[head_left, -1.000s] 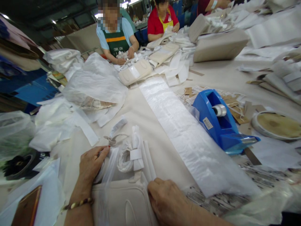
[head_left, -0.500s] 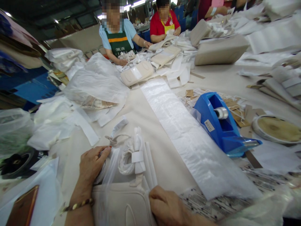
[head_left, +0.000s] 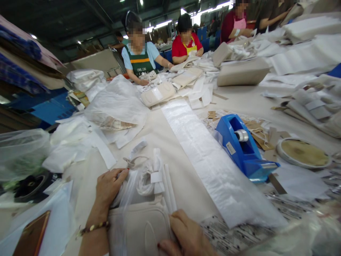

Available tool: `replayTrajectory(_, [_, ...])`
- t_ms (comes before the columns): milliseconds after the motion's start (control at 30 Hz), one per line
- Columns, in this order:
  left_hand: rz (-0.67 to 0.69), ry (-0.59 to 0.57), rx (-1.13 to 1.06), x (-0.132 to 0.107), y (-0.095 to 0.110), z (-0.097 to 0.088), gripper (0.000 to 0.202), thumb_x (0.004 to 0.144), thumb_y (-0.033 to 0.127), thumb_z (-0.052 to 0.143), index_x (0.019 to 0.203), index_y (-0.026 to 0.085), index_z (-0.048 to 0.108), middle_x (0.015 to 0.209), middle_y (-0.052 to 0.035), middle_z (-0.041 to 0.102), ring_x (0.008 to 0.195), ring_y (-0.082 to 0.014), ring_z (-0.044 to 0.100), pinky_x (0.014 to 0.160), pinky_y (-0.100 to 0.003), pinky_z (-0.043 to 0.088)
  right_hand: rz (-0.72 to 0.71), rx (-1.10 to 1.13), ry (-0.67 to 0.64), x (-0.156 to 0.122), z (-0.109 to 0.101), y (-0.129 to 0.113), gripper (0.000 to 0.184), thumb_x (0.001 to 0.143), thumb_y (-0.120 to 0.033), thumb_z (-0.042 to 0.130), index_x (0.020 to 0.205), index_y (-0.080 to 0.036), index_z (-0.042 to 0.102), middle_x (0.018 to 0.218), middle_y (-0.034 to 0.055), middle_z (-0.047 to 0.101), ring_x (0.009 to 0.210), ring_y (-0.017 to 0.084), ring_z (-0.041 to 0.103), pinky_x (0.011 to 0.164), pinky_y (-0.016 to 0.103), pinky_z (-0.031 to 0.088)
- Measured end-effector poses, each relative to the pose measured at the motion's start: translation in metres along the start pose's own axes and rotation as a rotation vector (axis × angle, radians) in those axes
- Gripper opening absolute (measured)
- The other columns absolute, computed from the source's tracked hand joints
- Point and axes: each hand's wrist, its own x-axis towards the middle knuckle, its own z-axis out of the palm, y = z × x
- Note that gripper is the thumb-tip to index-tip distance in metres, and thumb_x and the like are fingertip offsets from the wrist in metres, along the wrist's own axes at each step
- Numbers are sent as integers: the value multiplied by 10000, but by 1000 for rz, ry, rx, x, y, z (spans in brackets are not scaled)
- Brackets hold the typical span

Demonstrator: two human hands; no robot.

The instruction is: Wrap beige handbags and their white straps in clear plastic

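Observation:
A beige handbag (head_left: 138, 222) lies on the table close in front of me, with clear plastic along its left part. Beyond its top edge stretch a coiled strap (head_left: 145, 183) in white wrapping and a narrow white band. My left hand (head_left: 110, 186) curls over the wrapped strap part at the bag's upper left, its fingertips partly hidden. At the right edge of the bag, my right hand (head_left: 188, 231) is closed, thumb over the front face and fingers bent along the side.
A long white plastic sleeve (head_left: 197, 156) runs across the table. Right of it stand a blue tape dispenser (head_left: 237, 145) and a round tin (head_left: 303, 153). A phone (head_left: 32, 234) lies at lower left. Co-workers (head_left: 141, 53) handle bags behind heaped wrapping (head_left: 114, 99).
The view has tilted up and shifted slightly left. My right thumb now shows over the bag's front. My left hand keeps its place at the wrapped strap.

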Motion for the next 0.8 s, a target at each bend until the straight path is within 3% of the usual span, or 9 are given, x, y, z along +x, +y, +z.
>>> replayTrajectory(200, [-7,39,143,1,6,2,321,876,227,397,1042,265,668,1021,-35,699,964,-233,624,790,-342,417,294,78,-37,36,-41,-5,197,835,-240,563,665,-186,479,705,-15,508,667,115,490,622,226,366])
replayTrajectory(300, [-36,63,124,0,5,-2,330,903,243,362,1078,239,642,1030,-50,695,957,-215,630,799,-330,436,358,36,-42,38,-42,-3,203,840,-260,549,662,-184,486,701,-15,503,667,120,486,614,235,352])
replayTrajectory(367, [-65,164,113,-8,12,-7,365,916,308,348,1147,166,592,1108,-113,661,1042,-245,597,891,-383,421,369,12,-25,37,-38,0,203,839,-278,544,665,-185,496,689,-19,495,650,119,482,594,230,351])
replayTrajectory(433, [68,363,96,-26,28,-9,434,913,335,354,1244,99,504,1246,-170,572,1205,-280,483,1018,-458,322,353,-9,0,34,-33,2,207,841,-291,534,666,-186,501,675,-23,489,628,115,479,573,224,355])
replayTrajectory(500, [418,525,61,-48,52,-5,452,913,327,363,1305,118,446,1362,-144,477,1321,-268,344,1094,-466,212,326,-32,25,30,-30,6,212,844,-297,528,665,-189,494,665,-25,490,616,113,485,567,219,373])
replayTrajectory(533, [590,509,50,-58,64,0,447,913,320,377,1324,153,432,1403,-112,436,1345,-260,303,1108,-457,189,314,-45,30,28,-28,8,213,846,-297,525,665,-190,489,667,-24,498,618,114,496,570,218,387])
replayTrajectory(600, [749,459,47,-72,84,13,457,907,329,409,1340,180,418,1421,-86,416,1344,-283,299,1102,-484,196,297,-96,24,23,-29,10,213,851,-286,515,662,-194,481,664,-19,518,615,118,522,571,219,416])
replayTrajectory(700, [744,362,32,-78,98,32,461,915,309,400,1352,162,397,1421,-93,414,1326,-303,327,1075,-529,253,197,-214,41,29,-35,5,142,862,-241,473,741,-197,531,714,8,567,626,136,568,585,240,469])
replayTrajectory(800, [712,285,-10,-75,97,41,473,922,296,391,1381,188,354,1437,-77,391,1352,-289,286,1094,-533,250,9,-237,192,54,-40,-13,216,891,-202,402,1053,-177,543,966,77,599,868,161,610,762,281,517])
